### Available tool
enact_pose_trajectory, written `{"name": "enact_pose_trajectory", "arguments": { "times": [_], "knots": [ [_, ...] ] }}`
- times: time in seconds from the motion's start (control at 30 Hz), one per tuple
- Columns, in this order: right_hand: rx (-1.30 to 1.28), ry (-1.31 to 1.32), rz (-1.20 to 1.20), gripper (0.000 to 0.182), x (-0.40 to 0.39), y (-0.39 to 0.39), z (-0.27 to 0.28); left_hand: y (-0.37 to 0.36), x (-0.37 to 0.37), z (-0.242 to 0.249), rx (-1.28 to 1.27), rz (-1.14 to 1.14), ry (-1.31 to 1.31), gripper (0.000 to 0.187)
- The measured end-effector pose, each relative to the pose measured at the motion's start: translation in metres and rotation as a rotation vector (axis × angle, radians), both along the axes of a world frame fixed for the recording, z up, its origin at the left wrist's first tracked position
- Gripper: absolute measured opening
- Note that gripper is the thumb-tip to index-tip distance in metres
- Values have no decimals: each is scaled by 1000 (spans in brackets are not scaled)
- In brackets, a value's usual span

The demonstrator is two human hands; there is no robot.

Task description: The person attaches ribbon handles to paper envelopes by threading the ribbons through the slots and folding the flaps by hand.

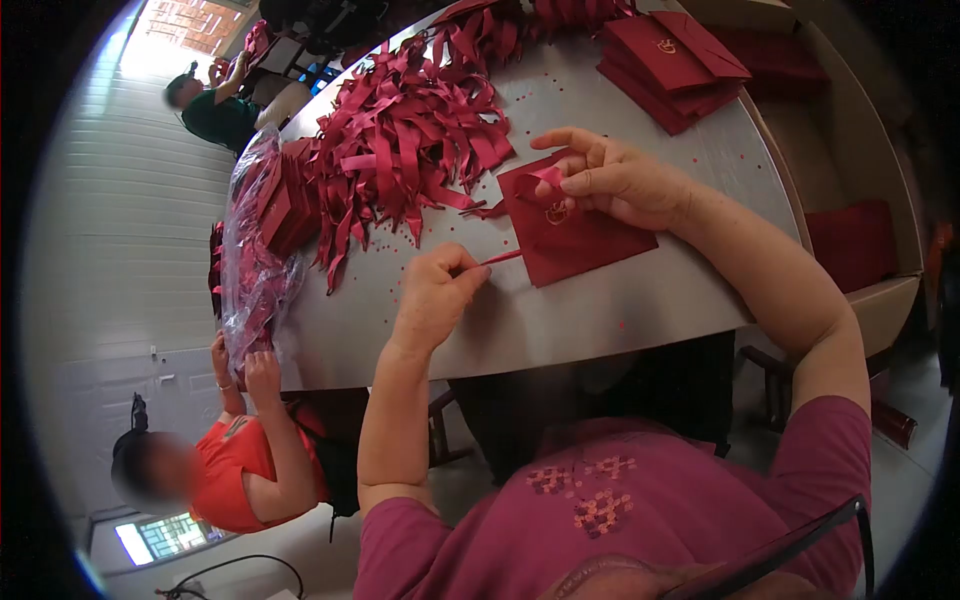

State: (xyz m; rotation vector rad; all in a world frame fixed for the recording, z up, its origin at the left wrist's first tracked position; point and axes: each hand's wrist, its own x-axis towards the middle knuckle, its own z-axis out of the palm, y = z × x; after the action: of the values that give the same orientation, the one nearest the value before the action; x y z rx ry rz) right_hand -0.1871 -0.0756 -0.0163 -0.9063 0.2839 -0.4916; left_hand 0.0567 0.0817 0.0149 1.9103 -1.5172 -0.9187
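A dark red paper bag point(585, 245) with a gold emblem lies flat on the metal table point(450, 335). My left hand point(437, 290), left of the bag, is closed, pinching a thin red ribbon point(503, 257) that runs to the bag's left edge. Over the bag's upper part is my right hand point(620, 182), its thumb and a finger pressed on a loop of red ribbon point(541, 180), other fingers raised. A large heap of red ribbons point(410, 130) spreads beyond my hands.
Folded red bags point(675, 65) are stacked at the back right. An open cardboard box point(875, 290) holds red bags on the right. At left, a person in orange point(260, 470) touches clear plastic point(250, 290) around red bags. Another person point(215, 110) sits farther back.
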Motion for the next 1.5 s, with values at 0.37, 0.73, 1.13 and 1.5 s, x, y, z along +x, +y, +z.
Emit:
{"name": "enact_pose_trajectory", "arguments": {
  "times": [0.37, 0.73, 1.13, 1.5],
  "knots": [
    [-4, 91, -40, 47, 3, 6, -2, -40, 16, -15, -514, -276, -490, 11],
    [-11, 87, -52, 52, 3, 5, -3, -46, 17, 11, -355, -309, -473, 44],
    [-24, 94, -70, 46, 4, 5, -6, -55, -7, -1, -320, -281, -502, 15],
    [60, 85, -134, 27, 4, 8, -1, -43, 2, -3, -361, -263, -445, 11]
  ]
}}
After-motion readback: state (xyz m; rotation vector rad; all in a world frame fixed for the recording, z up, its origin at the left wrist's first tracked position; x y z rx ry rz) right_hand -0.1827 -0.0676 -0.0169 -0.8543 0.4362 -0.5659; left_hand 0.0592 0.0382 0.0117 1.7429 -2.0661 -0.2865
